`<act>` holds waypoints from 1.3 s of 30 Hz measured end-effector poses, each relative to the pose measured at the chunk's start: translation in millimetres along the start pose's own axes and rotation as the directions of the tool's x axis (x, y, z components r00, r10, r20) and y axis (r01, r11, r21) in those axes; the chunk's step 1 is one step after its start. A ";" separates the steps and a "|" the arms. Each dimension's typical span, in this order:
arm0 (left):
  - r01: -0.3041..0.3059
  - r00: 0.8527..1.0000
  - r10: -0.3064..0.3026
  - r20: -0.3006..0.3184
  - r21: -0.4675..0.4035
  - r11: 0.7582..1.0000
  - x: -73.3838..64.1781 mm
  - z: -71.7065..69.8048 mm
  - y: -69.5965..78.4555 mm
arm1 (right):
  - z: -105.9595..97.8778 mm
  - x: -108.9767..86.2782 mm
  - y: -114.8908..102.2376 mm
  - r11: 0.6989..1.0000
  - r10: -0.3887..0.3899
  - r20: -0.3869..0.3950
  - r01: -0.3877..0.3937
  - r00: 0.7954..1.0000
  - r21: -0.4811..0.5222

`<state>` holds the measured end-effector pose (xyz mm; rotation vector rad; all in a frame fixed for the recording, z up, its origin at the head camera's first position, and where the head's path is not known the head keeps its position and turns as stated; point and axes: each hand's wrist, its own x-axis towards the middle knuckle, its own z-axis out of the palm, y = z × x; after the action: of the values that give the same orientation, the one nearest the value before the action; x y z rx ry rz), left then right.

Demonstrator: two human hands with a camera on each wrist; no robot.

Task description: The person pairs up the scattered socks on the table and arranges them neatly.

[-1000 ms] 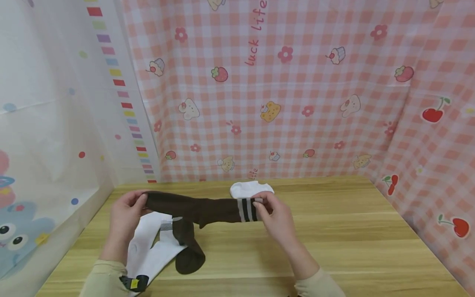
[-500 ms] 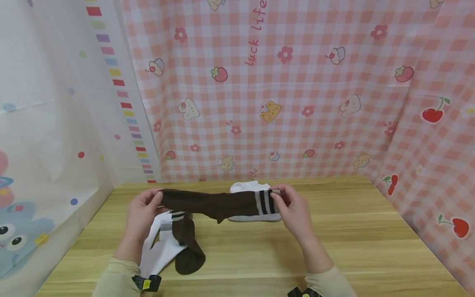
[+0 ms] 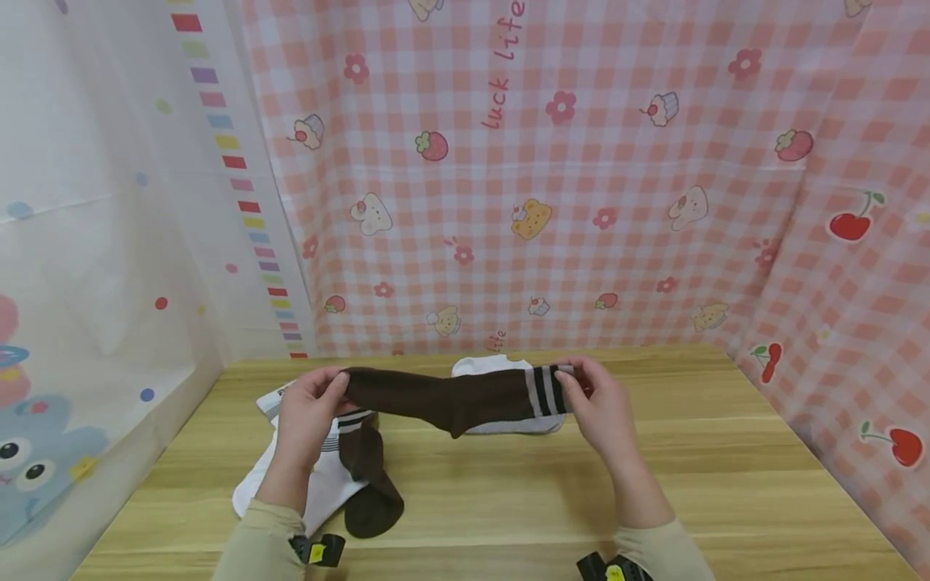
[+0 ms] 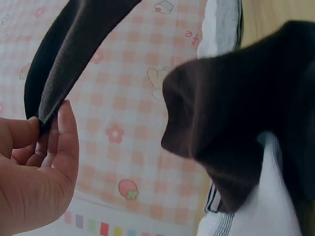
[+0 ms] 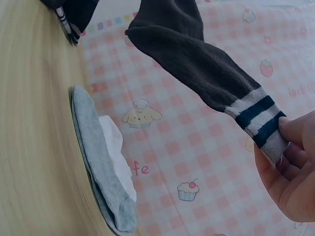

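1. Far left, my feed shows white socks [image 3: 330, 488] on the table [image 3: 726, 452]; a brown sock [image 3: 372, 472] lies against them;
2. the left hand [image 3: 311, 415] pinches the toe end of the striped sock [image 3: 407, 395], thumb against curled fingers;
3. I see that sock held above the table, heel sagging; white-and-grey socks [image 3: 508, 426] lie behind it, partly hidden;
4. the right hand [image 3: 601, 401] pinches its banded cuff, fingers likewise curled.

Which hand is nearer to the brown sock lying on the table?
Left. In the head view, the left hand is just left of the lying brown sock; the right hand is far to its right.
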<state>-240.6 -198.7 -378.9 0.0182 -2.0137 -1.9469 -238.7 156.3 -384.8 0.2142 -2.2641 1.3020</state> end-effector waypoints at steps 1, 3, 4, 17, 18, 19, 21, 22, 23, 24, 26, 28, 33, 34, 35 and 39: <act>0.004 1.000 -0.004 -0.001 -0.003 1.000 -0.5 1.9 0.1 | -0.9 0.3 1.0 1.000 0.003 0.002 -0.003 1.000 -0.009; 0.015 1.000 -0.015 -0.003 -0.005 1.000 -1.3 5.4 -0.1 | -2.8 1.0 3.0 1.000 0.009 0.007 -0.009 1.000 -0.027; 0.021 1.000 -0.021 -0.002 -0.003 1.000 -1.7 6.8 -0.6 | -4.0 1.1 3.7 0.999 0.009 0.007 -0.009 1.000 -0.035; 0.071 0.997 -0.072 0.016 0.057 0.996 -9.9 27.8 -6.6 | -17.5 4.7 15.3 0.992 0.031 0.115 -0.016 0.993 -0.123; 0.072 0.997 -0.074 0.016 0.068 0.995 -10.5 29.4 -7.9 | -18.9 5.0 16.5 0.991 0.030 0.125 -0.013 0.992 -0.133; 0.074 0.997 -0.075 0.018 0.079 0.994 -11.1 30.9 -9.0 | -20.5 5.2 17.5 0.990 0.031 0.135 -0.011 0.990 -0.143; 0.069 0.997 -0.072 0.019 0.105 0.992 -12.1 34.0 -11.7 | -23.4 5.6 19.2 0.988 0.040 0.155 -0.015 0.987 -0.156; 0.068 0.997 -0.071 0.021 0.114 0.991 -12.8 35.8 -12.6 | -24.8 5.9 20.1 0.987 0.045 0.165 -0.018 0.985 -0.163; 0.067 0.997 -0.070 0.020 0.124 0.990 -13.4 37.7 -13.9 | -26.2 6.0 21.0 0.985 0.052 0.176 -0.021 0.983 -0.171; 0.063 0.997 -0.067 0.026 0.129 0.990 -14.2 39.3 -14.9 | -27.3 6.3 22.0 0.983 0.061 0.187 -0.026 0.980 -0.181; 0.061 0.997 -0.067 0.038 0.134 0.989 -15.7 42.9 -17.5 | -29.6 6.9 24.2 0.980 0.075 0.211 -0.032 0.975 -0.197; 0.064 0.996 -0.072 0.051 0.136 0.989 -17.2 46.1 -20.2 | -31.4 7.2 26.7 0.978 0.087 0.234 -0.038 0.968 -0.207; 0.060 0.993 -0.078 0.094 0.174 0.983 -20.1 51.0 -25.4 | -35.7 7.7 32.0 0.975 0.123 0.292 -0.062 0.948 -0.212; 0.059 0.992 -0.079 0.098 0.192 0.980 -20.4 51.6 -26.2 | -36.4 7.6 33.2 0.975 0.129 0.302 -0.064 0.945 -0.214; 0.060 0.992 -0.082 0.100 0.207 0.976 -20.7 52.2 -26.7 | -37.0 7.5 34.4 0.974 0.133 0.311 -0.066 0.941 -0.217; 0.077 0.990 -0.107 0.097 0.270 0.960 -21.2 54.0 -31.4 | -37.9 6.8 39.2 0.970 0.139 0.333 -0.061 0.932 -0.234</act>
<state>-241.1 -143.2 -414.6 0.0713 -2.3747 -1.7490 -245.9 209.7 -395.7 0.2692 -2.7323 1.1184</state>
